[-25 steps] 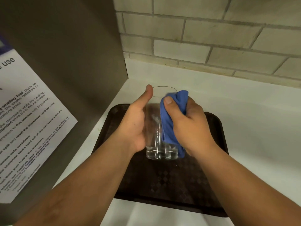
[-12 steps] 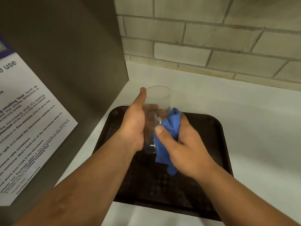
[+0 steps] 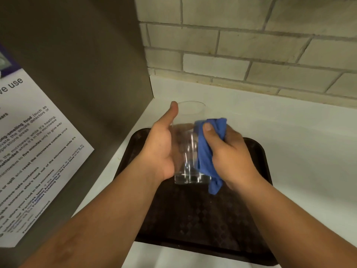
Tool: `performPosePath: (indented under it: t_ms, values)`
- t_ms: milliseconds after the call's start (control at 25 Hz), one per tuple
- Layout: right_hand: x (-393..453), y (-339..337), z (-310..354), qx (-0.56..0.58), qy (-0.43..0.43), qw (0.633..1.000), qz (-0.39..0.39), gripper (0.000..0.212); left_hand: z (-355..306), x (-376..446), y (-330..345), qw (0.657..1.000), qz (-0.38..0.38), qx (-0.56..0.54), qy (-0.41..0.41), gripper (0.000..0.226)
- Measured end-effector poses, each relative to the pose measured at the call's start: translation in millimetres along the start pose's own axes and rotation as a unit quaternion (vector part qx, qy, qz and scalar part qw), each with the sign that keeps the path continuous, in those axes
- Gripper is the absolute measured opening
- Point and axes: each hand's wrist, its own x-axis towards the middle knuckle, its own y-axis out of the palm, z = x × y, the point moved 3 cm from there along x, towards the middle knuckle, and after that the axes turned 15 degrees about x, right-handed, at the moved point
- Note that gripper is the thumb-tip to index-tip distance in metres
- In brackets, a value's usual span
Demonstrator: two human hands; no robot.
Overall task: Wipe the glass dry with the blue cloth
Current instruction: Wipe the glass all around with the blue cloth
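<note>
— What's different from half a second back?

— I see the right hand [image 3: 229, 153] higher on the glass [image 3: 188, 144] now. Earlier the blue cloth [image 3: 209, 149] sat low against the lower part of the glass; now its top bunches up level with the upper half, and a tail hangs down past the base. The glass also reads closer to upright, with its thick base plainly in view.

— Where's the glass against the fingers?

— Between both hands, held above the dark brown tray [image 3: 257, 171]; I can't tell whether the base touches it. My left hand [image 3: 162, 149] is wrapped round the left side, thumb lying up the wall to just under the rim, the other fingers showing faintly through the glass from behind. The right hand is closed on the cloth, thumb pressing it to the right wall of the glass.

— And the glass itself?

— Clear, straight-sided, open end up, bright streaks of reflection near the bottom. Whether any wet remains, I can't tell.

— Surroundings?

— The tray lies on the white desk [image 3: 289, 122], below a pale brick wall [image 3: 251, 45]. At the left stands a grey panel [image 3: 77, 64] bearing a printed microwave notice [image 3: 34, 151].
</note>
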Motion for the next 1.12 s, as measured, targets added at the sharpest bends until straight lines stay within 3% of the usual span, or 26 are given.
performPosePath:
  t_ms: [80, 160, 240, 360, 440, 680, 800, 920, 1040, 1120]
  values:
    - [-22, 4, -4, -0.046, -0.020, 0.995, 0.083, 0.026, 0, 6, -5, 0.998, -0.065, -0.012, -0.024, 0.082]
    - [-41, 14, -4, -0.102, -0.074, 0.985, 0.116, 0.022, 1, 8, -6, 0.996, -0.087, 0.028, -0.018, 0.079]
    - [-36, 19, 3, -0.128, -0.123, 0.982, 0.067, 0.034, 4, 6, -5, 0.996, -0.061, 0.062, -0.009, 0.080]
    - [-10, 12, 17, -0.052, -0.086, 0.995, -0.009, 0.038, 1, 0, 1, 0.998, 0.059, 0.022, 0.026, 0.082]
    - [-2, 13, 19, -0.026, -0.077, 0.997, -0.007, 0.037, -3, 3, -4, 0.995, 0.080, 0.000, 0.051, 0.080]
    - [1, 20, 17, -0.034, -0.103, 0.994, -0.010, 0.037, -4, -4, 0, 0.994, 0.078, 0.022, 0.071, 0.076]
    - [13, 14, 16, -0.003, -0.045, 0.999, -0.025, 0.049, -2, -4, 1, 0.996, 0.055, 0.002, 0.067, 0.079]
    - [5, 7, 9, 0.004, 0.014, 0.999, 0.033, 0.047, 0, 2, -4, 0.999, 0.011, -0.036, 0.028, 0.090]
    - [-26, 13, 1, -0.055, -0.044, 0.991, 0.111, 0.030, 5, 8, -10, 0.999, -0.040, 0.000, 0.005, 0.085]
    - [-27, 16, 4, -0.074, -0.094, 0.990, 0.073, 0.023, 7, 6, -6, 0.999, -0.018, 0.034, 0.006, 0.081]
